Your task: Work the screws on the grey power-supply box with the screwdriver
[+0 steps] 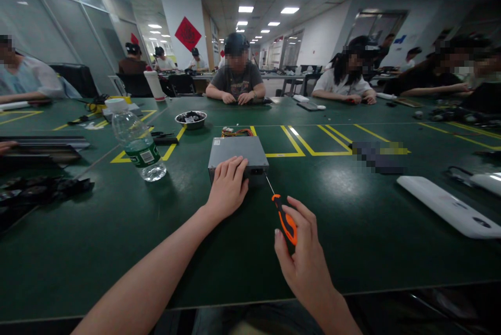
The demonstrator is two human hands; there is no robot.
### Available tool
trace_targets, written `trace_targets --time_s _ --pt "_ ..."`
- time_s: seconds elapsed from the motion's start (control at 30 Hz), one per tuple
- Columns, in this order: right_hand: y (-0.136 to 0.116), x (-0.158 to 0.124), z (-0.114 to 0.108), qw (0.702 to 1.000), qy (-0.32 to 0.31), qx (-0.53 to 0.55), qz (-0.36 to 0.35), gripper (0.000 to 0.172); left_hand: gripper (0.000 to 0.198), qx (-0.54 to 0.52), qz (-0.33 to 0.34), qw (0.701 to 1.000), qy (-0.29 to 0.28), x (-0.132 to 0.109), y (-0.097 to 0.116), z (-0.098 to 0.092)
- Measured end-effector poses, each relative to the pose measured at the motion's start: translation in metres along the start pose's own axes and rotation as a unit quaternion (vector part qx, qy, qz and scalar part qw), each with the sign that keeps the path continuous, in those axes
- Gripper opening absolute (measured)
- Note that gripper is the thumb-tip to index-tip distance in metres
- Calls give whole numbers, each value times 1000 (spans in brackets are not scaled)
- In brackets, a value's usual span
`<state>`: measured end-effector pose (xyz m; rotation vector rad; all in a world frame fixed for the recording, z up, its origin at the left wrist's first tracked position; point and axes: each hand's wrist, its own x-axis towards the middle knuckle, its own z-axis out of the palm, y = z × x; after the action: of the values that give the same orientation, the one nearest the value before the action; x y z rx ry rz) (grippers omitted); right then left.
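Observation:
A grey metal computer power supply (254,150) sits on the green table in front of me, its socket side facing me. My left hand (229,183) holds it steady, fingers over its top and thumb by the front edge. In my right hand (303,241) is an orange and black screwdriver (287,223); the fingers curl loosely at the handle, thumb on the other side. The thin shaft points up and left, its tip at the right part of the front face. Coloured cables (238,132) come out behind the power supply.
To the left stand a clear plastic bottle (144,155) and a metal bowl (191,120) of small dark parts. Dark metal pieces (47,150) lie further left. A white elongated device (450,207) lies right. Across the table sits a person (237,82); others work nearby.

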<state>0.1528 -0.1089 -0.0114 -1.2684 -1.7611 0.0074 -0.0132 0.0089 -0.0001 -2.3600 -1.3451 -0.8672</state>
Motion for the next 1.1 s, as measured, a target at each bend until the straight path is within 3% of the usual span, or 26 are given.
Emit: trace_targets --time_s 0.2,0.33,0.5,0.67,0.87,1.0,1.1 --pt "5 -3 0 998 38 -24 -33 36 44 4 2 1000 -7 0 0 -1" --pt "8 -3 -5 996 13 -83 -2 22 44 7 2 1000 -5 0 1 -2" --pt "2 0 -5 998 -12 -63 24 26 45 9 3 1000 -3 0 1 0" --pt "-1 -1 2 997 31 -54 -33 30 45 8 6 1000 0 0 0 0" --pt "5 4 -7 987 -2 -153 -51 22 45 11 9 1000 -1 0 1 -1" --pt "3 24 -22 975 -4 -186 -121 17 46 16 11 1000 0 0 1 0" --pt "-2 38 -32 958 -45 -195 -207 19 47 13 13 1000 2 0 1 1"
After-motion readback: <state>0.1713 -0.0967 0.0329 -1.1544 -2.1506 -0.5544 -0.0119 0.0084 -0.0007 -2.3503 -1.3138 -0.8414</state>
